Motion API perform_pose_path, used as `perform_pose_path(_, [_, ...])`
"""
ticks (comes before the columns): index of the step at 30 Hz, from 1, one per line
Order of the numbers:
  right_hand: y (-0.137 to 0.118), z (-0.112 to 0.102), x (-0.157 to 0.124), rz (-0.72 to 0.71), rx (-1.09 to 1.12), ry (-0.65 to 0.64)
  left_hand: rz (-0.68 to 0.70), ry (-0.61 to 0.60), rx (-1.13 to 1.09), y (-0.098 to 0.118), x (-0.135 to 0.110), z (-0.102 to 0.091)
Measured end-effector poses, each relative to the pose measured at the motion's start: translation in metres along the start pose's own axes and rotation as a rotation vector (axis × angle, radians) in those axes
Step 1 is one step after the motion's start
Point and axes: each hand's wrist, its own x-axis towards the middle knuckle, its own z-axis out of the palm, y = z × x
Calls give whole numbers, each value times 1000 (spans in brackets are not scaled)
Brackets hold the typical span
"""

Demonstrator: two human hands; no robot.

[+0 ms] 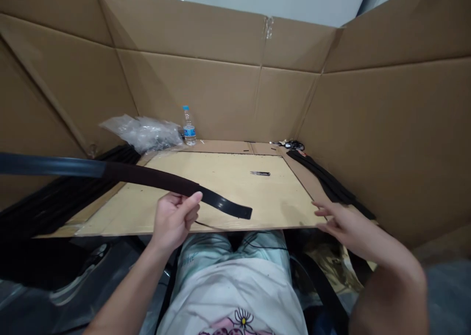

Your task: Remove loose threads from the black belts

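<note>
My left hand [175, 216] is closed around a long black strip [147, 176] that runs from the left edge of the view across the front of the wooden board [228, 188]; its free end hangs just right of my fingers. My right hand [336, 221] rests at the board's front right corner with its fingers stretched out and nothing in them. It lies close to a bundle of black strips [327, 180] along the board's right side.
A small dark tool [260, 173] lies mid-board. A water bottle [189, 125] and a crumpled plastic bag [142, 131] stand at the back left. More black strips [55, 197] are stacked at left. Cardboard walls [228, 90] enclose the workspace on three sides.
</note>
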Motion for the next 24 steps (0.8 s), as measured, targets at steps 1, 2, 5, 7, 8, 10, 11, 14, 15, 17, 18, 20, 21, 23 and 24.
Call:
perform_pose_path(1, [-10, 10, 6, -21, 19, 9, -20, -30, 13, -3, -1, 1])
perform_pose_path(2, [-23, 21, 12, -64, 75, 14, -40, -65, 23, -6, -3, 2])
perform_pose_path(5, [-64, 62, 23, -204, 566, -67, -113, -184, 45, -15, -7, 5])
perform_pose_path(7, [-85, 88, 25, -234, 799, -293, -151, -273, 62, -21, -9, 7])
perform_pose_path(8, [-91, 99, 26, -246, 897, -397, -167, -321, 76, -23, -10, 7])
perform_pose_path(10, [-99, 116, 25, -240, 1079, -579, -195, -412, 121, -27, -10, 7])
perform_pose_path(11, [-100, 121, 25, -233, 1144, -619, -208, -454, 147, -28, -10, 7])
perform_pose_path(14, [-100, 130, 25, -234, 1239, -609, -231, -528, 198, -29, -10, 10])
perform_pose_path(15, [-99, 131, 25, -241, 1240, -578, -229, -533, 200, -28, -10, 11])
perform_pose_path(17, [-98, 133, 26, -249, 1222, -500, -211, -503, 187, -27, -10, 14])
perform_pose_path(18, [-98, 135, 27, -251, 1212, -462, -198, -478, 178, -27, -10, 16])
perform_pose_path(20, [-99, 140, 27, -244, 1209, -398, -181, -420, 158, -28, -9, 18])
perform_pose_path(21, [-99, 142, 28, -232, 1215, -367, -179, -392, 147, -30, -8, 18])
perform_pose_path(23, [-100, 148, 28, -199, 1223, -305, -187, -348, 129, -34, -7, 18])
perform_pose_path(24, [-100, 150, 28, -184, 1222, -280, -192, -333, 126, -36, -7, 17])
